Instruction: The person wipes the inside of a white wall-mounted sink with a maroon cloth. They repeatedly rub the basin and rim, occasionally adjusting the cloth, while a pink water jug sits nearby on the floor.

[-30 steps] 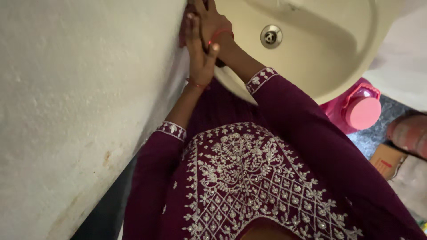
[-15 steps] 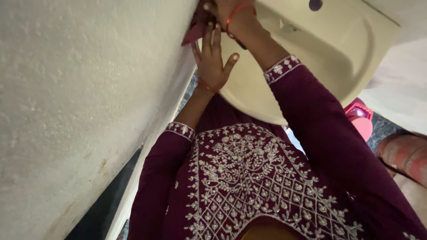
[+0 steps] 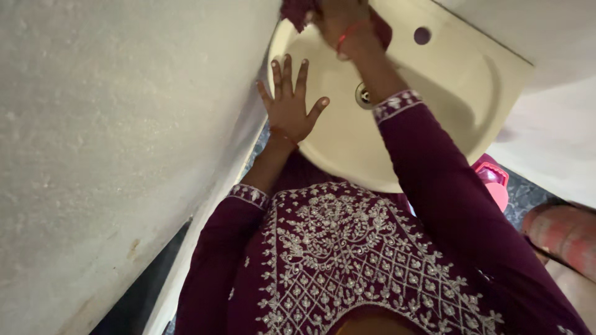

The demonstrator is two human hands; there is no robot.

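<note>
Maroon cloth [image 3: 297,10], frame-cut, under right hand [image 3: 340,18].

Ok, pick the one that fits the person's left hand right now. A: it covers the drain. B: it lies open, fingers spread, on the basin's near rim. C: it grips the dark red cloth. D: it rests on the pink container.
B: the left hand lies flat with fingers spread on the rim of the basin, while the right hand holds the dark red cloth at the far edge.
</note>
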